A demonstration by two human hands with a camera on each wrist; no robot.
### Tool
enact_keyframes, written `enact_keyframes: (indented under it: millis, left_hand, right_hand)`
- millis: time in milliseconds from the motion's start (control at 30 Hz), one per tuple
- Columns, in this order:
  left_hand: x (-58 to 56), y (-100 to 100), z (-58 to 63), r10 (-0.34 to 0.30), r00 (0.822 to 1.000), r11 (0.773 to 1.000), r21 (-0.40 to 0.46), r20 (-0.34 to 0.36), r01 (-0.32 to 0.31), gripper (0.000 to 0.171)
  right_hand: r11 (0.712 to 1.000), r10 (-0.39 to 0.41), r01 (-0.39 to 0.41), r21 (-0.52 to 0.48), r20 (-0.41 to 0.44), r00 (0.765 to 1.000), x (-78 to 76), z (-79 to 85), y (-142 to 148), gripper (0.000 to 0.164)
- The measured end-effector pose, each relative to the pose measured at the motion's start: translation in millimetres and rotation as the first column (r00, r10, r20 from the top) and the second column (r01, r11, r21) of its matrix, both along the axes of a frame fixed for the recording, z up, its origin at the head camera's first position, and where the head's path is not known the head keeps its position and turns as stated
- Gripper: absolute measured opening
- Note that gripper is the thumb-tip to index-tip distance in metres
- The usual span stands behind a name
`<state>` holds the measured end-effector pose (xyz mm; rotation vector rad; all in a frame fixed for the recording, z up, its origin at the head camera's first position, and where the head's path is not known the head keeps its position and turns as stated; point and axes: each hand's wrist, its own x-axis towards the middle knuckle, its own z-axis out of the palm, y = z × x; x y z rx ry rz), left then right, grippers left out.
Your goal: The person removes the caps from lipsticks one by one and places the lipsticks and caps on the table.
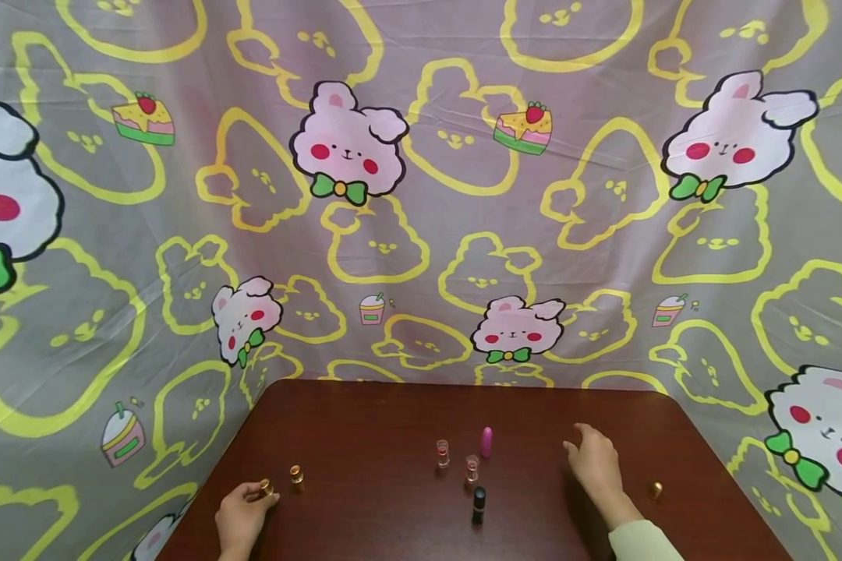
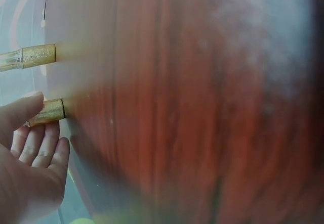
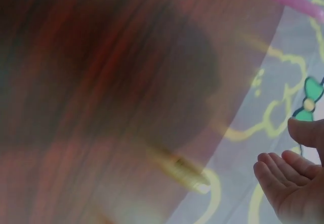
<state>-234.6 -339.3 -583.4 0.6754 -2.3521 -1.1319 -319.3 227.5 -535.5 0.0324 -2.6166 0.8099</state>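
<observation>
Left grip (image 1: 242, 518), a bare hand at the lower left of the head view, pinches an upright gold lipstick tube (image 2: 49, 112) between thumb and fingers. Just beside it stands a matching tube (image 2: 38, 55), its cylindrical body grainy and glittery below a smooth silvery ring. Right grip (image 1: 596, 463), lower right, is spread and holds nothing; a small, shiny gold tube (image 1: 656, 489) lies farther right on the glossy, reddish-brown wood-grain tabletop (image 1: 365, 421). Between the hands, right of the lower centre, are a slim magenta tube (image 1: 487, 442) with a rounded tip, two transparent-cased lipsticks (image 1: 443, 453) (image 1: 472, 470) showing red inside, and a dark black cylinder (image 1: 479, 505).
</observation>
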Motion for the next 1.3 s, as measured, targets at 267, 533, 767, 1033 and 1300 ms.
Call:
enact_keyframes:
  millis: [267, 533, 767, 1033, 1300]
  left_hand:
    - [0.3, -1, 0.2, -0.013, 1.000, 1.000, -0.015, 0.006, 0.013, 0.032]
    - [2.1, -1, -0.9, -0.009, 1.000, 0.999, -0.041, -0.016, 0.008, 0.029]
    - [2.1, 0, -0.6, -0.002, 1.000, 0.999, -0.045, -0.021, 0.001, 0.028]
    - [2.9, -1, 0.6, -0.005, 1.000, 0.999, -0.051, -0.017, 0.004, 0.028]
    - [2.2, -1, 1.4, -0.018, 1.000, 0.998, -0.055, -0.004, 0.017, 0.031]
  right_hand:
    - [0.996, 0.086, -0.086, -0.009, -0.007, 0.996, -7.8, 3.2, -37, 0.037]
    - [0.984, 0.157, -0.156, -0.089, 0.008, 0.988, -9.5, 1.9, -65, 0.035]
    - [0.969, 0.208, -0.203, -0.142, 0.022, 0.978, -13.1, -4.8, -82, 0.031]
    - [0.959, 0.250, -0.238, -0.152, 0.068, 0.966, -23.3, -15.0, -94, 0.034]
    - [0.956, 0.252, -0.242, -0.169, 0.042, 0.967, -29.1, -20.4, -105, 0.031]
